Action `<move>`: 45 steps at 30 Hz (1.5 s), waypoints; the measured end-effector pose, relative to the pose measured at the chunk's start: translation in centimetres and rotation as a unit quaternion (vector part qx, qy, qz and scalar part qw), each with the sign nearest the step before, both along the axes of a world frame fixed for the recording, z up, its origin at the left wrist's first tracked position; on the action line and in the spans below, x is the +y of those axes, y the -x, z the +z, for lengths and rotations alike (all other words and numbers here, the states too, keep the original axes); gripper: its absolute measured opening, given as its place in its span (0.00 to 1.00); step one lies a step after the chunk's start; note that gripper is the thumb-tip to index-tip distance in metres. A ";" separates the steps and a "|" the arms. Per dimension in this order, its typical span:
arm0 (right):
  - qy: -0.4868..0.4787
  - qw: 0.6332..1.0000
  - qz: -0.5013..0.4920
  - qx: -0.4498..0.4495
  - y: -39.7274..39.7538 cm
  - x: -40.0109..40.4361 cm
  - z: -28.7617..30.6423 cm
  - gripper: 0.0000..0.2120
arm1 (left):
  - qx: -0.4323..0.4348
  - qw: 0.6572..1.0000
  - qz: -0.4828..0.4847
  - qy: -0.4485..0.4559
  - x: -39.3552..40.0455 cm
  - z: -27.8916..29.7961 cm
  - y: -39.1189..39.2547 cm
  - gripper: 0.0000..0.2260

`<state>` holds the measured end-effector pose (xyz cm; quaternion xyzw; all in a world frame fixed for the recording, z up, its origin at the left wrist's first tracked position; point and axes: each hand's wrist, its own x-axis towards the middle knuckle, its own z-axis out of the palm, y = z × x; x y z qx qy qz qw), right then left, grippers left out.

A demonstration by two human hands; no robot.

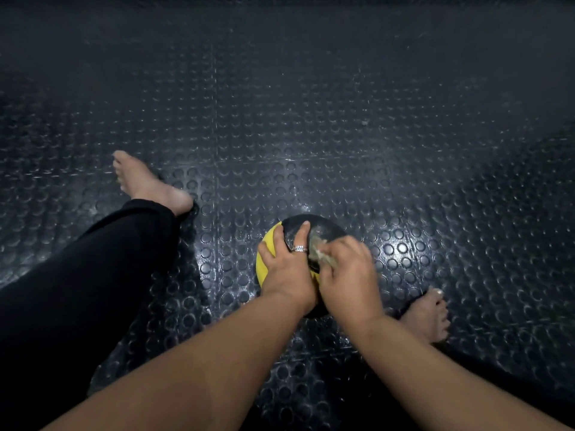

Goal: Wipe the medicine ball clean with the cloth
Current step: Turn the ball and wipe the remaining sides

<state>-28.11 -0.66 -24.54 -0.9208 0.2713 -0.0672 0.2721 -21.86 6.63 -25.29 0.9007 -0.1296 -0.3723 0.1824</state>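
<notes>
A black and yellow medicine ball (326, 230) sits on the dark studded floor between my legs. My left hand (287, 265) lies spread over its top left side, fingers straight and a ring on one finger, steadying it. My right hand (348, 275) grips a small pale cloth (320, 250) and holds it against the ball's upper right surface. Most of the cloth is hidden under my fingers, and the near half of the ball is covered by both hands.
The floor is black rubber matting (311, 135) with round studs. My left leg in dark trousers (93, 259) stretches out to the left with a bare foot (146, 181). Just right of the ball rests my other bare foot (429, 315).
</notes>
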 end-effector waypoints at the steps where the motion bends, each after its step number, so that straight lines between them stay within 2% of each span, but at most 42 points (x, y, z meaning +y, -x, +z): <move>1: 0.005 1.000 0.019 -0.012 0.5 0.0 0.0 0.08 | -0.007 1.000 -0.004 -0.001 0.0 -0.1 0.1 0.53; 3: 0.005 1.000 0.011 -0.007 -0.4 -1.1 -0.6 0.08 | -0.005 1.000 -0.016 -0.007 0.0 -0.2 0.6 0.55; 7: -0.024 0.997 -0.076 -0.005 -2.1 -2.9 -1.7 0.08 | -0.004 0.999 -0.038 -0.023 0.2 -0.2 1.5 0.59; 10: -0.007 0.999 -0.025 -0.024 0.3 -0.7 -1.1 0.05 | -0.009 1.000 -0.018 -0.008 0.5 -0.3 0.8 0.55; 13: 0.002 0.999 0.000 -0.044 1.1 -0.2 -1.1 0.06 | -0.008 1.000 -0.017 0.001 0.2 -0.5 0.5 0.52; 18: -0.082 0.988 -0.128 -0.012 -2.2 -3.7 -1.8 0.08 | 0.005 0.999 -0.039 -0.023 -0.1 -0.1 1.2 0.60; 20: -0.070 0.992 -0.104 -0.016 -1.4 -2.6 -1.2 0.07 | 0.001 0.999 -0.025 -0.022 0.0 0.1 0.8 0.59; 23: -0.047 0.997 -0.032 -0.047 0.8 -0.2 -0.9 0.07 | -0.012 1.000 -0.004 -0.008 -0.1 -0.1 0.0 0.51; 25: -0.022 0.998 -0.019 -0.064 1.0 -0.3 -1.2 0.07 | -0.006 1.000 -0.006 -0.009 -0.2 -0.3 0.1 0.50; 27: -0.016 0.996 -0.043 -0.073 0.0 -1.1 -1.4 0.06 | -0.008 1.000 -0.016 -0.011 -0.4 -0.3 0.2 0.52; 29: -0.067 0.991 -0.101 -0.056 -1.8 -2.1 -1.6 0.07 | 0.009 1.000 -0.022 -0.014 -0.3 0.1 0.2 0.56; 30: -0.115 0.981 -0.149 -0.039 -2.8 -2.9 -1.8 0.06 | 0.016 0.999 -0.026 -0.017 -0.3 0.3 0.2 0.59; 32: -0.228 0.937 -0.264 -0.004 -3.8 -5.3 -2.4 0.03 | 0.011 0.999 -0.038 -0.021 0.0 0.5 0.4 0.61; 34: -0.323 0.876 -0.357 0.040 -2.9 -7.6 -3.2 0.06 | 0.016 0.999 -0.039 -0.007 0.2 0.7 0.2 0.60; 35: -0.373 0.834 -0.406 0.038 -1.8 -8.1 -3.7 0.06 | 0.028 0.999 -0.023 0.012 0.3 0.9 -0.3 0.59; 37: -0.454 0.745 -0.489 0.014 0.4 -7.8 -4.5 0.06 | 0.055 0.994 0.067 0.063 0.8 1.0 -2.5 0.53; 38: -0.479 0.722 -0.499 0.013 1.4 -7.0 -5.1 0.07 | 0.070 0.986 0.128 0.084 1.1 0.7 -3.8 0.49; 39: -0.499 0.709 -0.498 0.014 2.0 -6.1 -5.4 0.08 | 0.083 0.977 0.174 0.092 1.4 0.2 -5.1 0.46; 41: -0.516 0.708 -0.482 0.025 2.2 -4.6 -5.9 0.09 | 0.131 0.970 0.195 0.067 2.2 -0.6 -6.4 0.42; 43: -0.495 0.727 -0.475 0.026 1.8 -4.0 -6.4 0.09 | 0.205 0.948 0.226 0.096 2.7 -1.2 -6.4 0.41; 45: -0.462 0.756 -0.464 0.031 1.3 -4.0 -6.5 0.06 | 0.248 0.917 0.274 0.150 3.0 -1.1 -5.6 0.34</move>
